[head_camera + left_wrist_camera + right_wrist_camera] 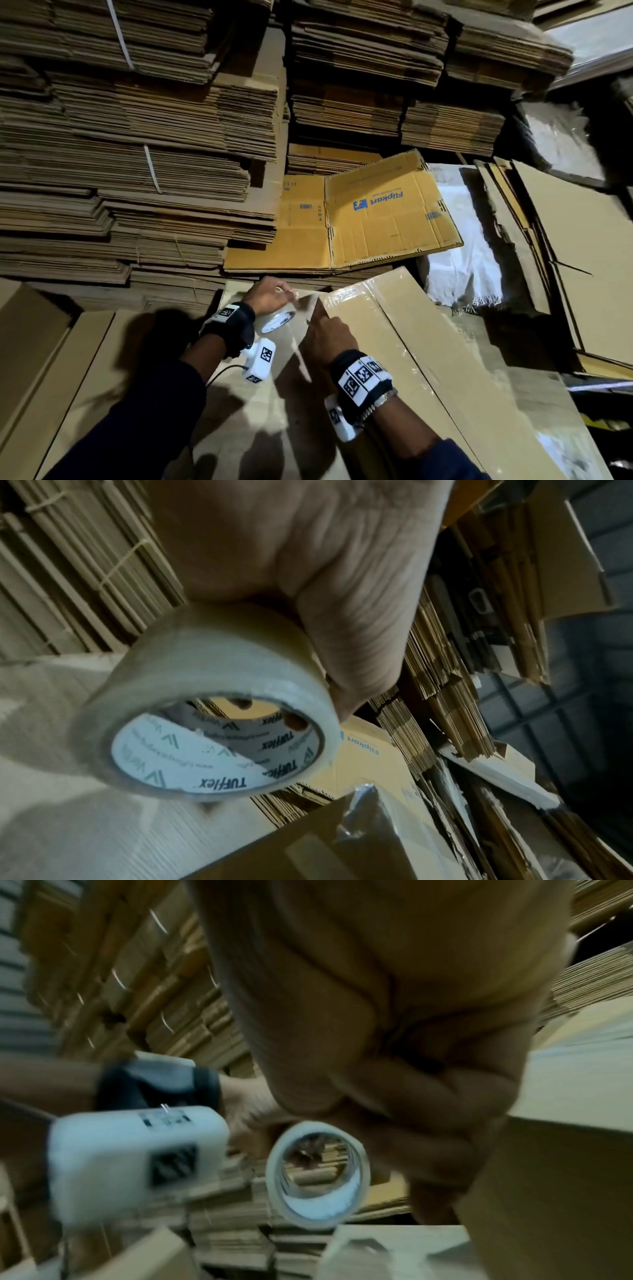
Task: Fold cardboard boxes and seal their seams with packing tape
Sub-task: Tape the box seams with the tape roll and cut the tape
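The left hand (pixel 265 296) curled round a roll of clear tape (pixel 275 318), thumb and fingers gripping its outer rim; the roll sat at about 6 o'clock in the head view, just left of the cardboard box (pixel 411 342). The right hand (pixel 327 337) lay at 5 o'clock against the box's near edge, fingers bent, but whether they pinched the stretched tape strip could not be told. The right wrist view was blurred. A printed flattened carton (pixel 387 212) lay at 12 o'clock, partly overlapped.

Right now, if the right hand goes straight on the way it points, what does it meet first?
Probably the stretched tape strip beside the box corner; the right hand points up at it. Depth is unclear.
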The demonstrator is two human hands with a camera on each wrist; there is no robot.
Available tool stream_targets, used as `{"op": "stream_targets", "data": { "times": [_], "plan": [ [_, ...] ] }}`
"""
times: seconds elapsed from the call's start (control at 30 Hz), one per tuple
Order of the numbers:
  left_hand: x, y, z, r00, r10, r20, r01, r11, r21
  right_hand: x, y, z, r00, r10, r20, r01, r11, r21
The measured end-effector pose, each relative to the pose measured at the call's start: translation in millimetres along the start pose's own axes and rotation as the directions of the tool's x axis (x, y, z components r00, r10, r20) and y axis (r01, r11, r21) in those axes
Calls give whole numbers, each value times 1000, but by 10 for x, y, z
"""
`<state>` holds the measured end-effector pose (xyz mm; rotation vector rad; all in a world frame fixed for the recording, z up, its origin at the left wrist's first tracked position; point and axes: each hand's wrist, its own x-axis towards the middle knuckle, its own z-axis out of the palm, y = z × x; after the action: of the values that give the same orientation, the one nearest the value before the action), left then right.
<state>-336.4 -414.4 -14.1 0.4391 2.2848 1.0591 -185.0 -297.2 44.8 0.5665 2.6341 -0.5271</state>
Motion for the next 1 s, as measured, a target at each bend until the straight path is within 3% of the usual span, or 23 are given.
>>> {"op": "stream_targets", "data": {
  "times": [0.1,0.27,0.4,0.53,0.8,1.0],
  "plan": [
    [-30,-117,-86,1000,18,4,-18,1000,-2,-137,65,-46,999,0,-40,2,999,52],
    [-186,-197,-24,999,34,-39,-40,987,-158,125,140,-347,950,69,-305,-17,985,170],
    [-360,-115,121,998,-3,-68,-20,943,-331,504,212,-319,934,214,-286,-154,964,217],
    [-476,-126,207,988,2,-153,-70,894,-443,636,221,-192,917,252,-309,-218,966,143],
    [-746,-185,269,974,-126,-186,-8,808,-590,668,231,-27,904,190,-384,-208,978,-5],
    [-883,-356,323,918,-244,-313,0,789,-615,715,290,134,901,139,-410,-146,989,13]
  ]
}}
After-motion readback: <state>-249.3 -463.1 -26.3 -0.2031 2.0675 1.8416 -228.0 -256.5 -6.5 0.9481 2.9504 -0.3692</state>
